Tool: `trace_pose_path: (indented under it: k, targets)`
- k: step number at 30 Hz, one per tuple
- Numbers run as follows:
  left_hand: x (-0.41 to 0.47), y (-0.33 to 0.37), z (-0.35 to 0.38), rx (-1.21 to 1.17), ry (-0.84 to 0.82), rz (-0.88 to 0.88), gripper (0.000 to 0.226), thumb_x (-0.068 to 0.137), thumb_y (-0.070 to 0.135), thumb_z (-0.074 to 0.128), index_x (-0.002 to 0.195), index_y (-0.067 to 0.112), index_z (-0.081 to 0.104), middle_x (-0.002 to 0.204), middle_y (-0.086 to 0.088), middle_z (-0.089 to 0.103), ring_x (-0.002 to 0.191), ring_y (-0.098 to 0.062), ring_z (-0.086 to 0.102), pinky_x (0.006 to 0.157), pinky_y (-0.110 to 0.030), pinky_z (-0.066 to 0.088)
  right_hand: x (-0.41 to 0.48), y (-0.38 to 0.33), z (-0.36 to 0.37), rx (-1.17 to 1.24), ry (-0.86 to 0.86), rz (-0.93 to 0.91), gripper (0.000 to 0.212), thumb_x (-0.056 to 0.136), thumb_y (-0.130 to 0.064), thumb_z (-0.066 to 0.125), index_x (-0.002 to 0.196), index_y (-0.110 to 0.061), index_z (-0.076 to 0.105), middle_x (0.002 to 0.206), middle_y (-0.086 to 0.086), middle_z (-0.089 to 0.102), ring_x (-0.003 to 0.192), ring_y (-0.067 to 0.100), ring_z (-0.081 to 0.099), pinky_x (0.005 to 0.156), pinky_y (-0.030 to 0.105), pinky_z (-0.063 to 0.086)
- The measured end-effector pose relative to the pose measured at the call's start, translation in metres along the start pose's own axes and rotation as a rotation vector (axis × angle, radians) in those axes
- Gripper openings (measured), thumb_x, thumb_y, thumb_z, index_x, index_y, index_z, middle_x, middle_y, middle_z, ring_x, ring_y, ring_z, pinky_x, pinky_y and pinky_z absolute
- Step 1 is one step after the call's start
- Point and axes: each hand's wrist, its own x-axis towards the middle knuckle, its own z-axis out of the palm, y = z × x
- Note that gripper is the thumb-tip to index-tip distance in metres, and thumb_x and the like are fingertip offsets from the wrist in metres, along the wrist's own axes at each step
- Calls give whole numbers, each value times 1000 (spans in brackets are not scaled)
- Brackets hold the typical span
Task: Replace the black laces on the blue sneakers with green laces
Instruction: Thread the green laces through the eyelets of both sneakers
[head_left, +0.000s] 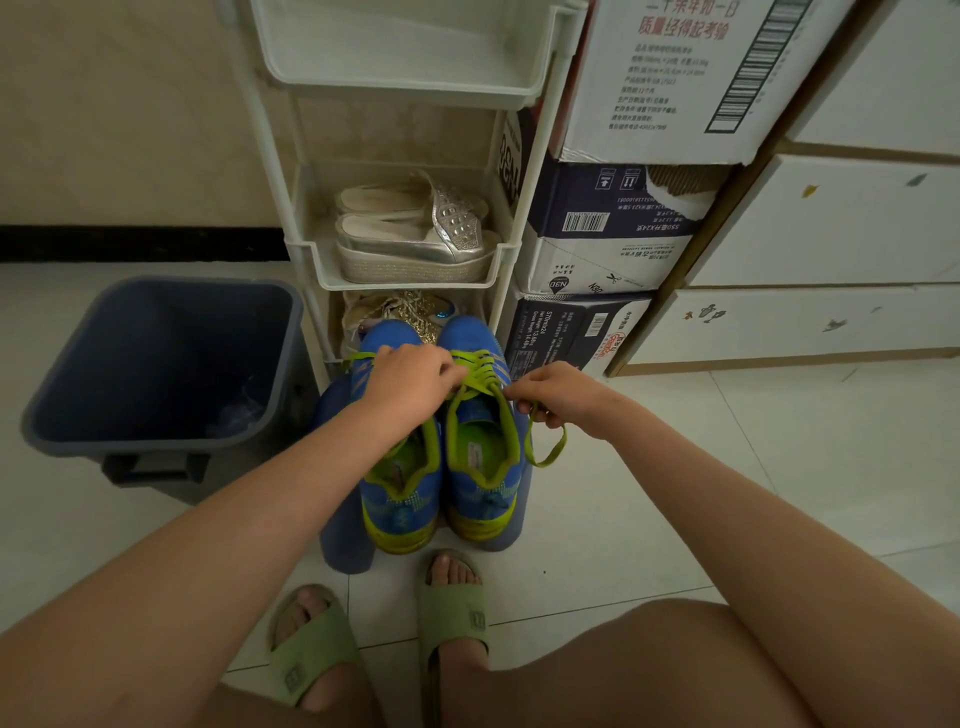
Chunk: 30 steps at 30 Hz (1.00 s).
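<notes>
The right sneaker (483, 467), blue knit mesh with a lime collar and a yellow-green rubber heel, stands beside the left sneaker (400, 493), its match. Their heels are near and their toes point away. Both sit on a blue plastic stool (343, 545) with rounded legs, in the middle of the floor.

A flat green lace (480, 366) crosses in rungs over the right sneaker's tongue. The left hand (410, 379) reaches across the left sneaker, its fingers curled and pinching the lace where it leaves the upper eyelets. The right hand (558, 395), just right of the shoe, is closed on the lace's other end, and a slack loop hangs below its knuckles. A strip of green lace also shows on the left sneaker, beyond the left hand.

Just past the toes stands a white plastic rack (519, 208) with tray-shaped shelves. One shelf holds silver studded wedge sandals (415, 228), and the shelf below holds glittery gold shoes (410, 309). A dark blue, square, smooth-walled bin (156, 364) sits to the left. Printed cardboard boxes (623, 223) are stacked to the right of the rack, and white drawer fronts (831, 234) lie further right. At the near edge, two feet in soft green slide slippers (452, 608) rest on glossy pale floor tiles (675, 493).
</notes>
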Motion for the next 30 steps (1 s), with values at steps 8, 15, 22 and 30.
trace_pose_path:
  k: [8,15,22,30]
  targets:
    - [-1,-7,-6,110,-75,-27,20,97,33,49,99,33,69,102,9,65,114,-20,43,91,-36,22,-2,1,-4,5,-29,-41,17,92,-15,60,80,-4,63,64,2,53,50,8,39,45,16,32]
    - [-4,11,-5,471,-121,-125,21,96,25,39,98,19,60,114,-5,57,120,-28,33,99,-40,22,1,1,-5,-90,-13,-75,18,91,-14,61,74,-11,64,63,0,54,50,7,40,41,14,32]
    - [-2,10,-6,391,-191,-183,32,97,34,37,109,17,61,124,-9,50,125,-30,30,104,-42,20,4,0,1,4,134,-161,16,93,-12,57,103,-2,66,87,2,66,69,2,53,54,5,41]
    - [-6,4,-12,263,-194,-186,31,97,31,37,103,18,64,110,-6,55,120,-30,35,99,-41,25,9,-5,9,-213,156,-307,13,86,-10,67,97,-4,70,89,-2,64,83,7,57,83,23,46]
